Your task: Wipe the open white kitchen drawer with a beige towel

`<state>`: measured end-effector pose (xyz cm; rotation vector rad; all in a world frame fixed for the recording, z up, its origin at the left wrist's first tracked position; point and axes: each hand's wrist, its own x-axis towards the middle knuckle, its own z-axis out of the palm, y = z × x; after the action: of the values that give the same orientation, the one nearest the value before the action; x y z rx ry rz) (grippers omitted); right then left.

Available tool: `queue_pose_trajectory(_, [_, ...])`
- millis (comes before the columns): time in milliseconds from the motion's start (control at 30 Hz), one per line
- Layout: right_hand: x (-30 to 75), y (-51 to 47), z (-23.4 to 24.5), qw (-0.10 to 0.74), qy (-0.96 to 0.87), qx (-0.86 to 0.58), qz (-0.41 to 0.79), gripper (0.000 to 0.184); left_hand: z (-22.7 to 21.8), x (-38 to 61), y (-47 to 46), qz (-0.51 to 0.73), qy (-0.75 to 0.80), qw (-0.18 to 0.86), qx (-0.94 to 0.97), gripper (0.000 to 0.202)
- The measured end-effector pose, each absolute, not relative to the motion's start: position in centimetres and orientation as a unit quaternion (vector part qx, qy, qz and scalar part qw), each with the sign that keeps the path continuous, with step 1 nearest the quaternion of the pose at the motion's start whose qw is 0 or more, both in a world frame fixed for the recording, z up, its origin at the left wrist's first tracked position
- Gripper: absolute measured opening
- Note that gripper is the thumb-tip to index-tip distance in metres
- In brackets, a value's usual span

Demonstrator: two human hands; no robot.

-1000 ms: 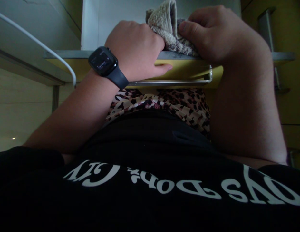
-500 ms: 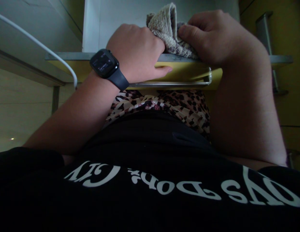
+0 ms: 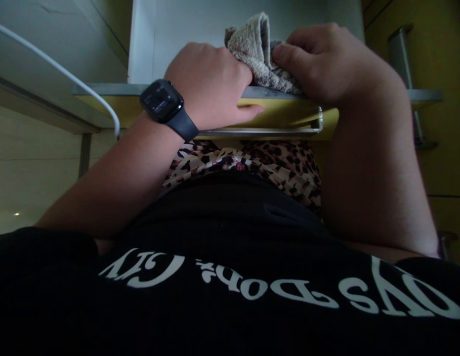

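A drawer with a yellow front and a grey top edge stands pulled out before me. My left hand, with a black watch on the wrist, is hooked over that edge. Its thumb lies on the outer face and its other fingers are curled inside, partly hidden. A crumpled beige-and-brown towel cloth rests on the edge just right of it. My right hand pinches the cloth between thumb and fingers, pressing it against the drawer edge. The right fingertips are hidden behind the cloth.
Below the edge runs a metal bar handle. A white cable hangs at the left. Yellow cabinet fronts with a metal handle stand at the right. The white drawer interior lies beyond my hands.
The drawer edge, both hands and the cloth sit slightly lower in the view. My grip on the drawer front and on the cloth looks the same.
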<state>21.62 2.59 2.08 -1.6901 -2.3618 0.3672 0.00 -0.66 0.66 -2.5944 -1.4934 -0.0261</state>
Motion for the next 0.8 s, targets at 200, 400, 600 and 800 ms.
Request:
queue_pose_trajectory(200, [21.66,2.66,2.09,0.108,-0.801,-0.575,0.128,0.042,0.59,-0.09,-0.62,-0.014,-0.487,0.082,-0.869,0.076])
queue_pose_trajectory(400, [21.48,2.49,2.09,0.111,-0.804,-0.570,0.129,0.039,0.64,0.02,-0.73,-0.021,-0.479,0.085,-0.873,0.074])
queue_pose_trajectory(600, [21.70,2.66,2.05,0.113,-0.807,-0.566,0.126,0.042,0.62,-0.03,-0.71,-0.025,-0.474,0.083,-0.876,0.073])
queue_pose_trajectory(800, [21.62,2.58,1.80,0.111,-0.806,-0.569,0.121,0.046,0.58,-0.07,-0.60,-0.024,-0.475,0.081,-0.876,0.076])
